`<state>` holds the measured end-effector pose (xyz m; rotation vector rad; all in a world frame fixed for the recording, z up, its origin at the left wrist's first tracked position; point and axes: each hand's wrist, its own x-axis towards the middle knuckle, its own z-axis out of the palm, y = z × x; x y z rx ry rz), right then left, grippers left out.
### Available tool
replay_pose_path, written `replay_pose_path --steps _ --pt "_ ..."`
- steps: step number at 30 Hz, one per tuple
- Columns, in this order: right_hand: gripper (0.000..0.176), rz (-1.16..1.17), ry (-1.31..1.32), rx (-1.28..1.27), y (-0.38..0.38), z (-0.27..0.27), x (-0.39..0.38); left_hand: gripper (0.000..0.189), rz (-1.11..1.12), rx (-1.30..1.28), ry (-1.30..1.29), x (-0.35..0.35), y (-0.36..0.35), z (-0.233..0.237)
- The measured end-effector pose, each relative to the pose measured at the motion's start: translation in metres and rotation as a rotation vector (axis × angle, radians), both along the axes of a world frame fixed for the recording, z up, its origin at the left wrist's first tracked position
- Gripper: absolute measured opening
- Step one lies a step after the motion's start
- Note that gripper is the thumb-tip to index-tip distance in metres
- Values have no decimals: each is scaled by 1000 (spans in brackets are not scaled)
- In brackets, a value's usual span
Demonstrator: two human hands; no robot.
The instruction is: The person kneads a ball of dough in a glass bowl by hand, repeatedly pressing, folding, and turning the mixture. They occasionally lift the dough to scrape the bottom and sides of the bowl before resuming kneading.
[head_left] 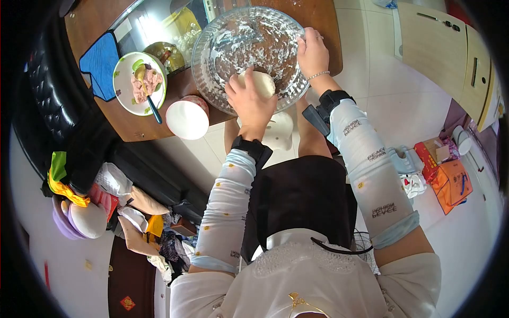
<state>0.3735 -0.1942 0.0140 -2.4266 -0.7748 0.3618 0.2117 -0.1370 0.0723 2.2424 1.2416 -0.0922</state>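
Note:
A large clear glass bowl (222, 40) stands at the table's edge, its inside smeared with white flour or dough bits. Inside it, near the side closest to me, lies a smooth pale ball of dough (263, 82). My left hand (249, 100) is closed over the dough, its fingers curled on the top and left of it. My right hand (313, 53) grips the bowl's right rim, with the thumb on the inner side.
Left of the glass bowl are a white bowl (187, 120) and a green-patterned bowl (121, 85) holding pink minced meat (151, 84) and a spoon (154, 108). A blue cloth (98, 66) lies on the wooden table (127, 125). A black sofa (47, 74) stands farther left.

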Motion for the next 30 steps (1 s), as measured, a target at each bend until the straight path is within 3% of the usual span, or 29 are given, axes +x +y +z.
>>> replay_pose_path --steps 3,5,7,9,10,13,14,17,18,21,23,26,30 --pt "17 2 19 -11 0 1 0 83 109 -31 -22 5 8 6" --pt "17 6 12 0 -1 1 0 82 221 260 -90 15 15 17" --pt "17 13 0 13 -1 0 1 75 152 340 -90 16 22 19" --pt "17 11 -13 56 -1 0 1 62 -16 355 -142 18 29 17" --pt "17 9 -14 56 -1 0 1 44 20 268 -123 19 37 19" --pt "17 1 16 36 -1 3 -1 31 58 106 -112 30 55 9" --pt "17 -5 22 34 0 4 -1 25 10 211 -89 36 53 8" --pt "16 -2 19 27 -1 2 1 26 -66 343 -224 46 53 -15" --pt "16 9 16 26 -1 1 0 26 55 -45 -337 49 48 -14" --pt "17 15 0 2 -1 3 1 24 106 -130 -187 51 27 3" --pt "17 7 16 -5 0 4 1 22 115 -23 -170 51 19 -5" --pt "17 9 29 -24 -1 5 0 22 -140 341 -284 47 16 -25" --pt "17 5 36 -59 0 7 -1 24 -224 281 -279 41 30 -41"
